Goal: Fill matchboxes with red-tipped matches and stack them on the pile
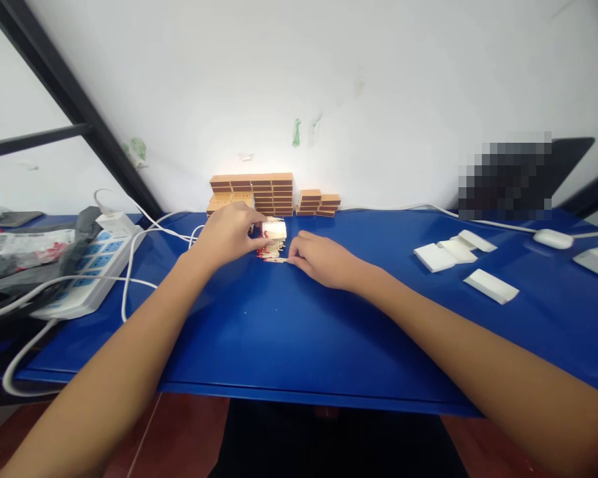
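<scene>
My left hand [232, 229] is closed at the left side of a small white matchbox tray [274, 230], its thumb and fingers gripping the edge. Red-tipped matches show in and around the tray. Just below it, a pile of loose matches [272, 251] lies on the blue table [279, 352], their red heads mostly to the left. My right hand [323, 259] rests at the right of the pile, thumb and forefinger pinched at the end of a match [278, 259] along the near side. Its other fingers are curled in.
Stacked matchboxes [274, 192] stand against the wall, with a smaller stack [309, 201] to their right. White empty trays [434, 257] and another white tray [492, 285] lie at right. A power strip [92, 265] and white cables occupy the left; a white mouse [553, 238] sits far right.
</scene>
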`<state>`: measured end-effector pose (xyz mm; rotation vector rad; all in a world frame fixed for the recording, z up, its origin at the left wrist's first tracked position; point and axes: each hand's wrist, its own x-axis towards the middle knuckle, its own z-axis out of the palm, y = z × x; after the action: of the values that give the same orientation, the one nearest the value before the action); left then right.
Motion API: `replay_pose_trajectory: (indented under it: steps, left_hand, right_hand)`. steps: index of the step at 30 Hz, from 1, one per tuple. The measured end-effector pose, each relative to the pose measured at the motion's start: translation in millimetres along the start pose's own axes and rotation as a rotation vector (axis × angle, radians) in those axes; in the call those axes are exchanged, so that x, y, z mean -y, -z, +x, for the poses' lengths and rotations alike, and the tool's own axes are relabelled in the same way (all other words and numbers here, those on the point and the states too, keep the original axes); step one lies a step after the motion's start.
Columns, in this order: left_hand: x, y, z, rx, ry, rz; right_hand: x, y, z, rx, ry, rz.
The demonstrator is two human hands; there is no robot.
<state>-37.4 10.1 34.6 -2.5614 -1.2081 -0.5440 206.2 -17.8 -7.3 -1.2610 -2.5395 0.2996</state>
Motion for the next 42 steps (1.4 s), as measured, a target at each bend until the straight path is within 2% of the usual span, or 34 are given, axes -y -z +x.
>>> replay_pose_trajectory:
  steps: [4, 10, 23, 30, 37, 42]
  left_hand:
    - [-1, 0.4, 0, 0.014, 0.003, 0.005]
    - [0, -0.3, 0, 0.003, -0.006, -0.004]
    - [3, -1.3, 0, 0.011, -0.011, -0.004]
    - [3, -1.4, -1, 0.014, -0.009, -0.005]
    - [-6, -0.9, 0, 0.020, -0.036, -0.018]
    - [-17, -1.6, 1, 0.029, -0.063, -0.062]
  right_hand:
    - [12, -1, -2, -0.039, -0.013, 0.030]
    - [31, -8, -3, -0.033, -0.026, 0.003]
    - [29, -8, -1, -0.054, -0.031, 0.011]
    - [27, -1, -1, -0.004, -0.026, -0.005]
    - [15, 12, 4, -0.218, -0.109, -0.062]
    - [15, 10, 6, -0.237, -0.096, -0.164]
